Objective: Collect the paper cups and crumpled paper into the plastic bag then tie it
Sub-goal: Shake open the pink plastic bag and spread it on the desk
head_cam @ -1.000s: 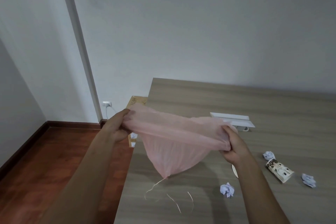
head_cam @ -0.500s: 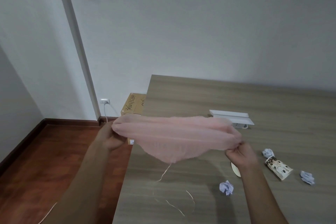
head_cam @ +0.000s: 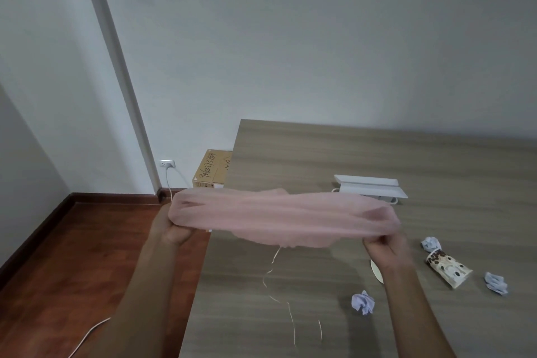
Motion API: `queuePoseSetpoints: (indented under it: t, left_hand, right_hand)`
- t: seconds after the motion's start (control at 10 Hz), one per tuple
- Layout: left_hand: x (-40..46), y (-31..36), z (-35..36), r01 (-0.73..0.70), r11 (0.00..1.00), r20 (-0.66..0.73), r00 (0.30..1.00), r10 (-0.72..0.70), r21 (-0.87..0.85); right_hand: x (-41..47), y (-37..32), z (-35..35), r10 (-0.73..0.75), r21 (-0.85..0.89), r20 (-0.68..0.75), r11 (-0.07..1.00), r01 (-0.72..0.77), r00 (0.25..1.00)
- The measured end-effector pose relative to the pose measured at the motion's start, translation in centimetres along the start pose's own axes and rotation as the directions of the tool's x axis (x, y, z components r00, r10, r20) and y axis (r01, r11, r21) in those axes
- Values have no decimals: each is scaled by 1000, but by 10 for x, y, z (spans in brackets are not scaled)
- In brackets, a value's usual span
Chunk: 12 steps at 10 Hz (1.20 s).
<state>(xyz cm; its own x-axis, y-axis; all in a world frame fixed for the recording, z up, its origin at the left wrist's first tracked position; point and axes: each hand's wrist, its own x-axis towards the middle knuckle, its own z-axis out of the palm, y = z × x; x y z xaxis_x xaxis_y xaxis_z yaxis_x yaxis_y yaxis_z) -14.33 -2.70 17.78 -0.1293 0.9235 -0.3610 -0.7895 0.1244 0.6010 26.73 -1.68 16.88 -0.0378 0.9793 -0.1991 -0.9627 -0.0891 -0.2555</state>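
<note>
A thin pink plastic bag (head_cam: pixel 279 216) is stretched wide in the air over the table's left part. My left hand (head_cam: pixel 171 229) grips its left rim and my right hand (head_cam: pixel 386 244) grips its right rim. A patterned paper cup (head_cam: pixel 447 269) lies on its side to the right of my right hand. Three crumpled paper balls lie near: one (head_cam: pixel 363 302) in front of my right forearm, one (head_cam: pixel 430 243) just behind the cup, one (head_cam: pixel 496 283) right of the cup. A second cup's pale rim (head_cam: pixel 376 272) peeks from behind my right wrist.
The wooden table (head_cam: pixel 319 154) ends at its left edge beside my left arm. A white power strip (head_cam: pixel 370 186) lies at mid table. Thin string (head_cam: pixel 279 293) trails on the table below the bag. A cardboard box (head_cam: pixel 211 169) and wall socket (head_cam: pixel 167 163) sit on the floor side.
My hands have moved apart and pulled the bag's mouth wide; the hanging body of the bag has risen and flattened into a shallow band.
</note>
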Motion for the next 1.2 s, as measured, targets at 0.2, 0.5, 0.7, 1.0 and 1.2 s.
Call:
queuePoseSetpoints:
  t: [0.2, 0.5, 0.7, 1.0, 1.2]
  left_hand:
    - [4, -6, 11, 98, 992, 7, 995, -98, -76]
    - [26, -3, 5, 59, 687, 163, 954, -254, 724]
    - [42, -8, 6, 66, 625, -44, 998, -50, 778]
    - [61, -7, 10, 26, 633, -228, 944, 239, 773]
    - [66, -4, 10, 21, 34, -35, 883, 468, 999]
  right_hand:
    - [1, 3, -10, 86, 9, 135, 996, -88, 987]
    - [6, -7, -8, 68, -148, -179, 984, -96, 981]
    - [12, 0, -5, 35, -654, -219, 736, -174, 975]
    - [29, 13, -25, -481, -992, -93, -27, -121, 872]
    - [35, 13, -28, -578, -893, 173, -433, -119, 798]
